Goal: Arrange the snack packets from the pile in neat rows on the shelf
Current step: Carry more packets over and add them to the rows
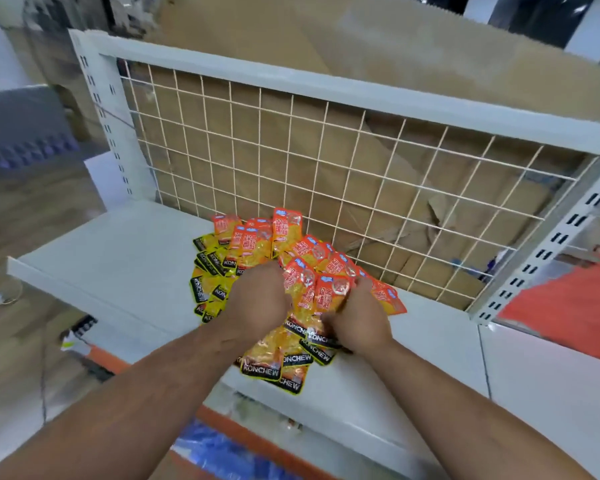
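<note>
My right hand [357, 323] curls its fingers [340, 315] round orange snack packets [329, 292]; beside them my left hand [257, 299] curls into the pile [208, 268], grip hidden.

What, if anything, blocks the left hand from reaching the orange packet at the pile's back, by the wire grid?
Likely nothing, so yes. The left hand rests on the pile just in front of that orange packet, which sits exposed by the wire grid. It would only reach over loose packets.
</note>
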`<state>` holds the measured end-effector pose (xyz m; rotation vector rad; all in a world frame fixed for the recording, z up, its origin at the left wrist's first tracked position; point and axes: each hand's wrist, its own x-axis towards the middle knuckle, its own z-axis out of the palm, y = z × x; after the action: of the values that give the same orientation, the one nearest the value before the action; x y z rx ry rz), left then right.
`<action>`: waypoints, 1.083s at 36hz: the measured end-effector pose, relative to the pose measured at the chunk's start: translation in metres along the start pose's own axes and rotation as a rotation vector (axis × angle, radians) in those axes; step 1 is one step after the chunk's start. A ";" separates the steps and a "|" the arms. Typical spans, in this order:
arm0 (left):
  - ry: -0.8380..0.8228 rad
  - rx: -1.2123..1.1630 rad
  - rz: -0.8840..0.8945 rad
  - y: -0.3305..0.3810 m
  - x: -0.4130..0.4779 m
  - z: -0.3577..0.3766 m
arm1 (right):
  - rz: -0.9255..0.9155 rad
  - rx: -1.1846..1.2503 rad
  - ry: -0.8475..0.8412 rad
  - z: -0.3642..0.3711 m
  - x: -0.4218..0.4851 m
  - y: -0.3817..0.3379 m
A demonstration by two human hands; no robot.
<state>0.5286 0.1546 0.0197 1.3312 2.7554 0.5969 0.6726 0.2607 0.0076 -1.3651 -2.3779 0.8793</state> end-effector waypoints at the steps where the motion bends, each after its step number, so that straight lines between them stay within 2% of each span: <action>1: -0.001 -0.022 -0.008 0.000 0.003 -0.003 | 0.012 0.054 0.014 0.001 0.002 0.000; 5: 0.003 -0.191 -0.053 -0.001 0.016 -0.005 | 0.051 0.078 0.029 -0.001 0.004 0.000; 11: -0.069 -0.538 -0.108 0.018 0.022 0.001 | 0.125 0.360 0.092 -0.023 -0.007 0.017; 15: -0.153 -0.589 -0.078 0.042 0.010 0.010 | 0.184 0.492 0.102 -0.042 -0.029 0.038; 24: -0.364 -0.760 -0.043 0.123 -0.041 0.035 | 0.292 0.489 0.161 -0.087 -0.089 0.102; 39: -0.511 -0.756 0.055 0.304 -0.185 0.075 | 0.377 0.520 0.309 -0.203 -0.233 0.263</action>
<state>0.8874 0.2098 0.0296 1.1485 1.8106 0.9945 1.0774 0.2369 0.0200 -1.5957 -1.5414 1.1764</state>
